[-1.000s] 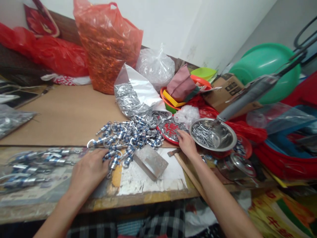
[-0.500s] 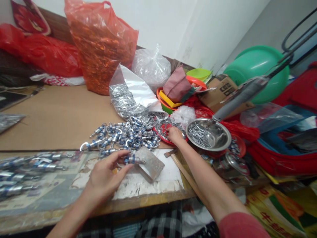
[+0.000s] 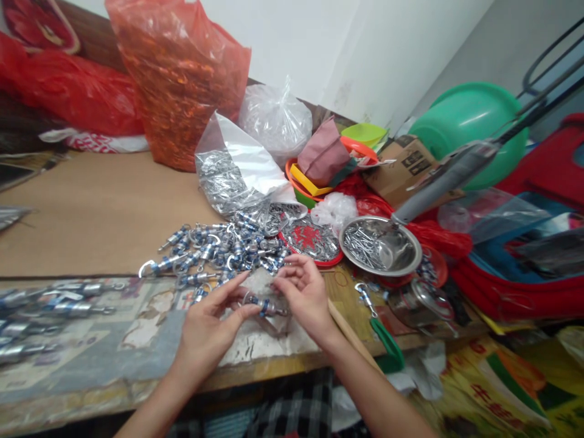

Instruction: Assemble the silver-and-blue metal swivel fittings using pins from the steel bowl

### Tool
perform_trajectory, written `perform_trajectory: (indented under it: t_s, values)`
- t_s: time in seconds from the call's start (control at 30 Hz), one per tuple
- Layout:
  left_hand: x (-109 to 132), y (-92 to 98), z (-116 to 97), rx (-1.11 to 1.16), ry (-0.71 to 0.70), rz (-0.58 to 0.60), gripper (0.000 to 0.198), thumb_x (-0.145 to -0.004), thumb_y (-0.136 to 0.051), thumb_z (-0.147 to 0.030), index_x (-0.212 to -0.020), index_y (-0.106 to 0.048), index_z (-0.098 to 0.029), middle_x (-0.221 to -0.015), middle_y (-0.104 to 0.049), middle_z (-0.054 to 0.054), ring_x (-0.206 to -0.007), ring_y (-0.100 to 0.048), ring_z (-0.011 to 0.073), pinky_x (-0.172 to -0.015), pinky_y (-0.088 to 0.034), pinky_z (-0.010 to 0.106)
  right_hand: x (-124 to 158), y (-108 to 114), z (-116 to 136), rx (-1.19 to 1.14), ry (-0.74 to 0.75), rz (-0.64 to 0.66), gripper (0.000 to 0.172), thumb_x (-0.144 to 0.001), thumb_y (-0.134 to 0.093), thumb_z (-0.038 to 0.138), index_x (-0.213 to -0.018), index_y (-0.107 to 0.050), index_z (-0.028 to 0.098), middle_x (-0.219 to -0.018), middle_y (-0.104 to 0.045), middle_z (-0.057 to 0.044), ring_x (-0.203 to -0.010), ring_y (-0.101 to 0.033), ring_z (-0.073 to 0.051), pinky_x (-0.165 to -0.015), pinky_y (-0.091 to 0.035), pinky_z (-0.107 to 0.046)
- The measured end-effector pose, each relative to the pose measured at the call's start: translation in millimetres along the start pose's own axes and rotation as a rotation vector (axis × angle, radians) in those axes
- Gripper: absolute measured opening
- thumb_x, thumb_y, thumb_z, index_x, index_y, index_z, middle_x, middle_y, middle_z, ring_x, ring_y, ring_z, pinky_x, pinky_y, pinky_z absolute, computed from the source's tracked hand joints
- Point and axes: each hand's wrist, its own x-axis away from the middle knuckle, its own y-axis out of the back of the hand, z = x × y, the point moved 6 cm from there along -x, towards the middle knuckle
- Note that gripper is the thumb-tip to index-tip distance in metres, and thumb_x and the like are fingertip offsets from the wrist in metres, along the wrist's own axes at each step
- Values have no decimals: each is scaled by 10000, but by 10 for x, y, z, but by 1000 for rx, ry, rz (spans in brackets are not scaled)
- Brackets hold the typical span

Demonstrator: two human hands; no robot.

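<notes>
My left hand [image 3: 212,325] pinches a silver-and-blue cylindrical metal piece [image 3: 267,306] between thumb and fingers, its tip pointing right. Close by on the right, my right hand [image 3: 305,298] has thumb and forefinger drawn together; whatever small thing they hold cannot be made out. Beneath both hands lies a metal block [image 3: 258,281], partly hidden. Just beyond them is a heap of similar silver-and-blue pieces [image 3: 237,246], some with hooks or rings. A red tray [image 3: 306,238] of small metal parts sits behind my right hand.
A steel bowl [image 3: 381,246] of long metal pins stands right of the tray. A wooden handle [image 3: 351,334] lies under my right forearm. More metal pieces [image 3: 50,310] lie at left. A green strap [image 3: 387,347] hangs at the table edge. Bags [image 3: 177,91] line the back.
My right hand has come back from the red tray to beside the metal piece in my left hand. My left hand still holds that piece, slightly further right. The view has shifted a little.
</notes>
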Motion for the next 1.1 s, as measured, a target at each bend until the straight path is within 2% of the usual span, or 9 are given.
perform_trajectory:
  t_s: [0.1, 0.2, 0.3, 0.4, 0.5, 0.63, 0.8, 0.93, 1.1]
  values:
    - [13, -23, 12, 43, -8, -6, 491, -594, -692, -308, -1065, -604, -201, -814, -711, 26, -717, -647, 167, -737, -522, 311, 171, -158, 77, -82, -14, -7, 280, -662, -593, 121, -897, -462, 199, -655, -570, 49, -595, -561, -88, -559, -468, -195]
    - [20, -13, 2, 2, -20, -14, 458, -597, -689, -309, -1038, -623, -202, -825, -714, 29, -714, -645, 169, -742, -520, 314, 198, -200, 23, -182, -116, -17, 287, -649, -608, 138, -881, -452, 202, -632, -561, 58, -537, -530, -80, -463, -432, -167]
    - [22, 0, -53, -63, -89, -4, 302, -604, -683, -298, -895, -688, -214, -863, -715, 32, -785, -641, 187, -789, -498, 325, 196, -219, -40, -272, -198, -5, 307, -633, -626, 150, -871, -440, 205, -618, -554, 71, -505, -509, -66, -438, -415, -151]
    - [26, -3, -107, -58, -176, 32, 147, -634, -656, -280, -765, -713, -243, -826, -712, 17, -806, -637, 187, -787, -492, 314, 234, -215, -42, -278, -186, 13, 303, -644, -628, 158, -873, -436, 206, -618, -562, 69, -512, -524, -70, -478, -440, -170]
    - [26, -12, -109, -20, -189, 89, 89, -661, -630, -274, -686, -711, -249, -776, -703, 8, -759, -638, 170, -749, -496, 290, 317, -134, 19, -105, -38, 13, 273, -690, -611, 182, -911, -454, 204, -697, -601, 26, -615, -577, -106, -580, -485, -230]
    - [14, 14, -66, 21, -96, 95, 70, -636, -637, -259, -629, -695, -220, -717, -703, 11, -713, -639, 169, -710, -499, 274, 472, -31, 160, 355, 386, 74, 296, -675, -654, 179, -945, -534, 202, -879, -617, -48, -817, -582, -168, -728, -485, -305]
    - [17, 46, -139, -28, -90, 88, 81, -617, -638, -278, -605, -686, -214, -699, -708, 14, -685, -643, 179, -660, -507, 277, 596, 0, 232, 626, 719, 165, 258, -783, -492, 76, -977, -594, 211, -845, -646, -51, -795, -592, -156, -678, -485, -284]
    - [20, 70, -198, -95, -91, 76, 80, -623, -635, -288, -622, -685, -224, -646, -708, 3, -621, -635, 175, -621, -504, 280, 621, -74, 307, 704, 827, 229, 282, -794, -493, 105, -1034, -590, 218, -889, -639, -69, -818, -587, -164, -673, -484, -294]
    - [57, 11, -118, 91, 122, 177, 147, -625, -636, -313, -676, -675, -181, -596, -696, 10, -537, -627, 162, -533, -502, 258, 595, -62, 317, 603, 776, 167, 320, -791, -506, 114, -1084, -564, 227, -893, -643, -64, -806, -599, -156, -667, -505, -280]
